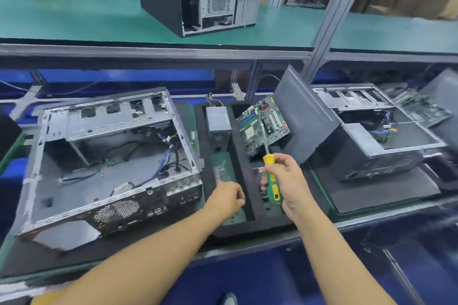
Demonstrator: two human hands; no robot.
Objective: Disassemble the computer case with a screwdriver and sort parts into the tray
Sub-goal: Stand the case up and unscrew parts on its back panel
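The open computer case [111, 156] lies on its side at the left, with loose cables inside. Right of it sits the black foam tray [247, 228]. A grey power supply [218, 126] fills its far left slot, and a green motherboard [262, 126] lies tilted in its far right slot. My right hand [290, 183] grips a yellow and green screwdriver [272, 181] over the tray, shaft pointing up toward the motherboard. My left hand [228, 198] hovers over the tray's near left compartment with fingers curled downward. Its palm side is hidden.
A dark grey side panel [302, 116] leans at the tray's right edge against a second opened case [371, 131]. A third case [198, 0] stands on the green upper shelf [74, 20]. A shelf post [327, 20] rises behind the tray.
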